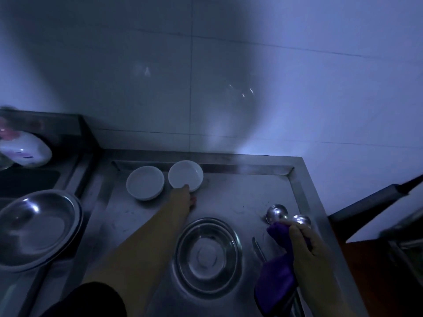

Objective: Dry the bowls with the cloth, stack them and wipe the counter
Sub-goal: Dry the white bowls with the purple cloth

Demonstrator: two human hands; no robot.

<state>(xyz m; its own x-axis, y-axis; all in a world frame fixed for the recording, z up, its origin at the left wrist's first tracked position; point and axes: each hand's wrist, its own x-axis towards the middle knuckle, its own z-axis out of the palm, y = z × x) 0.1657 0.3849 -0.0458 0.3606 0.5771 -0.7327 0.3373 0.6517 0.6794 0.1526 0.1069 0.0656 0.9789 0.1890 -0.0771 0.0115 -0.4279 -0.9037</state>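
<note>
The white bowl [185, 175] at the back of the steel desk [229, 197] is tilted, its opening turned toward the camera, and it stands close to the raised back rim. The left hand [183, 199] reaches out to it and touches its near edge; the fingers are at the rim, but in the dim light it is not possible to tell whether they pinch it or only press on it. Just beside it on the left sits a second white bowl [145, 183], upright, and the two almost touch.

Nearer to the person, a steel bowl [207, 257] rests on the desk between both arms. The right hand [306, 245] grips a purple cloth [275, 277], fingers curled round it, and the cloth hangs down below the hand. Just behind this hand lie two shiny ladles [277, 213] with round heads. A pair of tongs [258, 248] lies beside the cloth.

On the left, beyond the desk edge, a large steel basin [36, 227] stands, and behind it a white bottle [25, 152], blurred.
</note>
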